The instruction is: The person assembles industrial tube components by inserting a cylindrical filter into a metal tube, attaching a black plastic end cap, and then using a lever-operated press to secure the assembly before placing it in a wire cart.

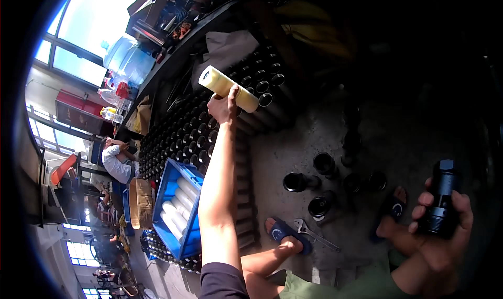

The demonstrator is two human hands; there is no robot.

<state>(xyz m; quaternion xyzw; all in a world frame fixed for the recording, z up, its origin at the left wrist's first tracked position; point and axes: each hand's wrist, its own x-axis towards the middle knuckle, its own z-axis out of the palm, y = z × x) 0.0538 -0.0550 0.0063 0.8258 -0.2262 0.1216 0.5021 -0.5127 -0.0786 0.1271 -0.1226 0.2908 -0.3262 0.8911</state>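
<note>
My left hand (pixel 223 108) is closed around a cream-coloured cylinder (pixel 216 82) with a round hole in its end. It holds the cylinder tilted over rows of upright black tubes (pixel 195 142). At the right, my right hand (pixel 457 215) grips a black metal fitting (pixel 444 194) with a hex head at the top and threads at its lower end. Below my left forearm stands a blue crate (pixel 192 235) with several white cylinders (pixel 178 207) in it. On the floor between my hands are several black cylindrical parts (pixel 301 182), some upright and one lying.
An adjustable wrench (pixel 317 235) lies on the floor beside my sandalled foot (pixel 287 235). A cardboard box (pixel 140 203) adjoins the crate. A large water jug (pixel 128 61) and bottles stand at the upper left. Further off, a person (pixel 116 160) sits bent over. The right side is dark.
</note>
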